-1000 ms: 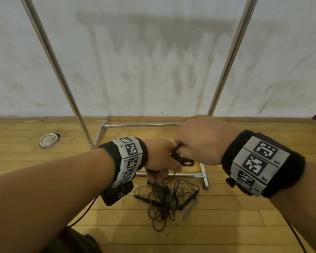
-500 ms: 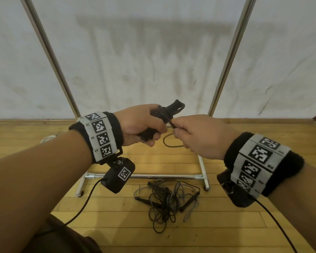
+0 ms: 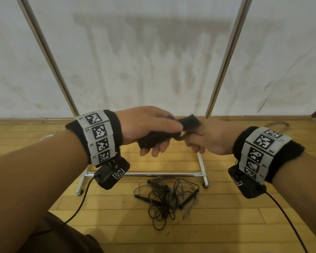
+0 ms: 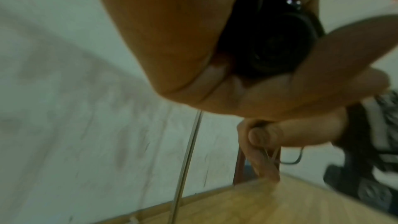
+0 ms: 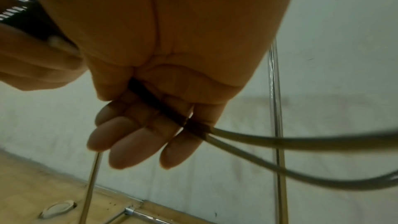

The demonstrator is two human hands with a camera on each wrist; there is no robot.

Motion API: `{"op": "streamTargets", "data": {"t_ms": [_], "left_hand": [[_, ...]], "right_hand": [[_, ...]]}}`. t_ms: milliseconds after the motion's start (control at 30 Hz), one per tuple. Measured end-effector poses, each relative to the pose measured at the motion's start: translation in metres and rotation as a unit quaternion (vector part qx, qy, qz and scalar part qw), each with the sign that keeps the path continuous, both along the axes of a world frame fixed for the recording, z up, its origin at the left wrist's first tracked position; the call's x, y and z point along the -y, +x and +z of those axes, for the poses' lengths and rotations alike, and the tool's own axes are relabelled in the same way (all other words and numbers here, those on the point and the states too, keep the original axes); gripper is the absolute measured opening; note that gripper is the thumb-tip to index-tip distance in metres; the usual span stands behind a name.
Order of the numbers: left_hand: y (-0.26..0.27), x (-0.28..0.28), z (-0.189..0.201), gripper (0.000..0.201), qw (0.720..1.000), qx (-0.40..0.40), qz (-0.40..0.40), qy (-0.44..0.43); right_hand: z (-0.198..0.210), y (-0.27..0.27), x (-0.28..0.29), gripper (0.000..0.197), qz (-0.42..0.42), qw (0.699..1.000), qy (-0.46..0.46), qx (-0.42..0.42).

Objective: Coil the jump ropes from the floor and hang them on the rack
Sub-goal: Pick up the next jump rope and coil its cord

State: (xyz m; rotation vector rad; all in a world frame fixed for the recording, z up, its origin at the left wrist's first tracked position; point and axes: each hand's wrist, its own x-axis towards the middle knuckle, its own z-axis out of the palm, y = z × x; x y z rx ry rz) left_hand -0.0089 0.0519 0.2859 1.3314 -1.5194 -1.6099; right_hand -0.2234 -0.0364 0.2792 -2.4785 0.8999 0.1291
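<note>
Jump rope wound into a black coiled bundle (image 3: 151, 141) sits at the centre of the head view, gripped in the left hand (image 3: 146, 128), whose fingers curl under it and thumb lies over the top. The right hand (image 3: 208, 139), touching the bundle's right end, pinches a loop of thin grey cord (image 5: 280, 140); in the right wrist view two strands of it run out between the curled fingers (image 5: 129, 142) toward the right edge. Below the hands, in the lower centre of the head view, a tangled pile of black and grey jump ropes (image 3: 166, 196) lies on the yellow wooden plank floor (image 3: 226, 225), just in front of the base bar of the silver metal rack (image 3: 224, 57). The rack's two uprights rise against the stained white wall (image 3: 135, 52).
</note>
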Motion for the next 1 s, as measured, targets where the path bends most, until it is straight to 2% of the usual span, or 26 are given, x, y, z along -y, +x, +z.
{"op": "streamTargets", "data": {"t_ms": [67, 267, 400, 633, 767, 867, 1000], "left_hand": [[-0.008, -0.002, -0.001, 0.022, 0.995, 0.079, -0.054, 0.017], [-0.031, -0.003, -0.022, 0.039, 0.953, 0.283, -0.096, 0.054], [-0.031, 0.002, -0.031, 0.033, 0.946, 0.316, -0.047, 0.051], [-0.014, 0.011, -0.039, 0.014, 0.958, 0.27, 0.101, 0.006], [0.004, 0.014, -0.028, 0.023, 0.973, 0.136, 0.189, -0.006], [0.014, 0.012, -0.017, 0.03, 0.981, 0.02, 0.195, -0.001], [0.02, 0.006, -0.01, 0.014, 0.982, -0.066, 0.179, -0.012]], "right_hand": [[0.002, -0.001, 0.002, 0.02, 0.013, 0.999, -0.027, -0.037], [0.012, 0.01, 0.0, 0.023, 0.074, 0.982, -0.136, -0.11], [0.019, 0.019, -0.011, 0.031, 0.112, 0.959, -0.213, -0.148], [0.034, 0.019, -0.023, 0.034, 0.074, 0.97, -0.201, -0.113], [0.033, 0.019, -0.027, 0.034, 0.041, 0.986, -0.153, -0.055], [0.029, 0.017, -0.028, 0.033, 0.007, 0.993, -0.114, -0.001], [0.026, 0.016, -0.03, 0.032, 0.002, 0.997, -0.067, 0.041]]}}
